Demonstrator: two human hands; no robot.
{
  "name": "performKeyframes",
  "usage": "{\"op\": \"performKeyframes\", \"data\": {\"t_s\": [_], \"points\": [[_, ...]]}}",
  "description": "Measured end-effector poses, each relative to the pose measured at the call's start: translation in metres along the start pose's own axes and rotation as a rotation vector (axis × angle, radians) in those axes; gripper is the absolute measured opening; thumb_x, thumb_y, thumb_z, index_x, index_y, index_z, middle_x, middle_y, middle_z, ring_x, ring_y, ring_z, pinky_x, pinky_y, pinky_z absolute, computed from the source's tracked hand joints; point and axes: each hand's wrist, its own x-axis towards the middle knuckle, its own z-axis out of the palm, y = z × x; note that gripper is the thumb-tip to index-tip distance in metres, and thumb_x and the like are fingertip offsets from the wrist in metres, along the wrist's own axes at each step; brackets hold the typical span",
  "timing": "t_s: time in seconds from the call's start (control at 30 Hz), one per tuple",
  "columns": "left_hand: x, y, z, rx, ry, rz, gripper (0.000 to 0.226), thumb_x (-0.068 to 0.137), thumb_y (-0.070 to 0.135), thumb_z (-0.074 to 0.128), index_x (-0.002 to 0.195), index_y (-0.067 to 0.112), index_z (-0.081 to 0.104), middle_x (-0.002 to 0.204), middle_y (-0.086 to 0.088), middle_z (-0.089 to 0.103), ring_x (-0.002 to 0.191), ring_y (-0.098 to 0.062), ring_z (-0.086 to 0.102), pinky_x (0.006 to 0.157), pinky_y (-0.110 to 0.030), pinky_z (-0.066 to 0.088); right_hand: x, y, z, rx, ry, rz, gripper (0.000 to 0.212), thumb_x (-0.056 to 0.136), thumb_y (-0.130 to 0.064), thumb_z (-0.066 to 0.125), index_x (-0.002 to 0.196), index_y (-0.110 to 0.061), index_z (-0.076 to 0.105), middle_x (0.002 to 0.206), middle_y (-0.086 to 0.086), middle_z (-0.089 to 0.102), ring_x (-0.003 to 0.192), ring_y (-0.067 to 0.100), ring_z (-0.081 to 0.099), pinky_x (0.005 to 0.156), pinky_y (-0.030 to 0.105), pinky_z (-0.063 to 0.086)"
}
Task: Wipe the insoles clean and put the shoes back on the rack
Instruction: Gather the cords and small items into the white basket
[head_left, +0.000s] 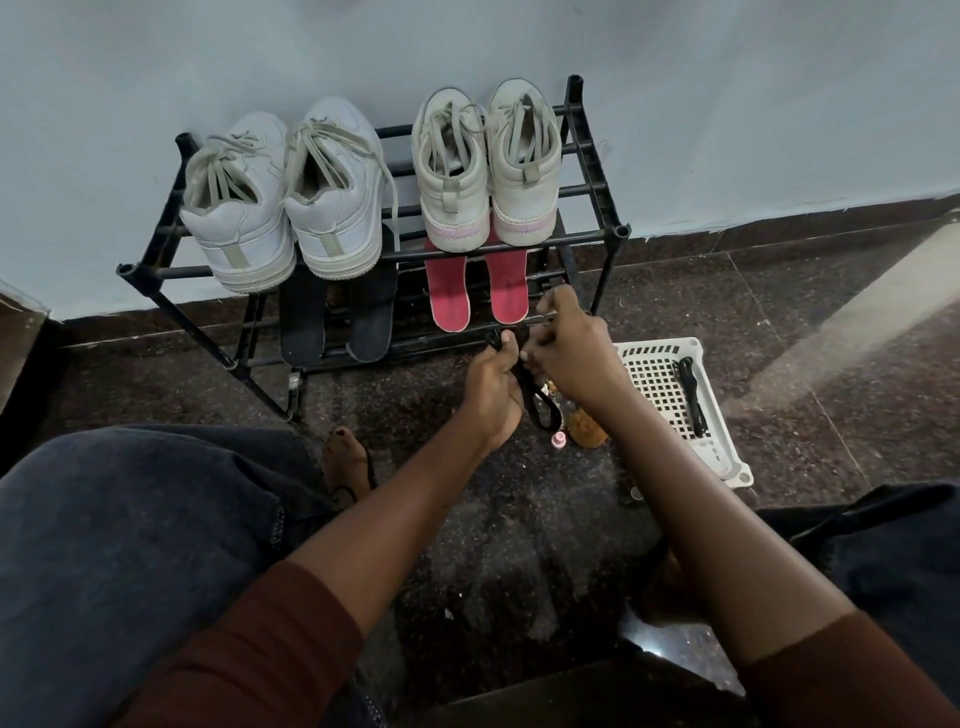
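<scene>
Both hands, left (491, 387) and right (563, 353), pinch a limp black lace (535, 400) just before the rack (597, 150), where light, bendy red insoles (449, 293) lean under the shoes (488, 166); you should take each insole by its stiffer heel edge.

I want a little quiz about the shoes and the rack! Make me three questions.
1. True or false: both pairs of shoes stand on the top shelf of the rack.
2. What colour are the insoles leaning under the right-hand pair of shoes? A) pink B) green C) yellow
3. Fill in: the white basket on the floor holds a black ____.

Key:
1. True; the white sneakers stand at the left.
2. A; the pair beside them is the black insoles.
3. Lace. The left hand and right hand hold a black cord too.
</scene>
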Motion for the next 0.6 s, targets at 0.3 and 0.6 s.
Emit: {"op": "performKeyframes", "data": {"t_s": [0.3,0.6], "points": [[0.006,-0.013,0.01,-0.055,0.153,-0.038,0.035,0.104,0.02,0.029,0.076,0.009,0.046,0.066,-0.004,0.057,0.057,-0.009,0.054,0.059,-0.019,0.051,-0.012,0.028,0.023,-0.059,0.125,0.146,0.03,0.086,-0.026,0.062,0.104,-0.012,0.043,0.108,0.008,0.048,0.095,0.026,0.05,0.076,0.034,0.04],[0.034,-0.063,0.003,0.133,0.247,-0.28,0.044,0.103,0.028,0.035,0.062,0.013,0.036,0.051,0.001,0.032,0.046,-0.011,0.034,0.061,-0.027,0.038,-0.021,0.081,0.045,0.27,-0.239,0.525,0.037,0.095,-0.024,0.049,0.125,-0.003,0.044,0.121,0.021,0.058,0.11,0.033,0.055,0.095,0.044,0.045]]}}
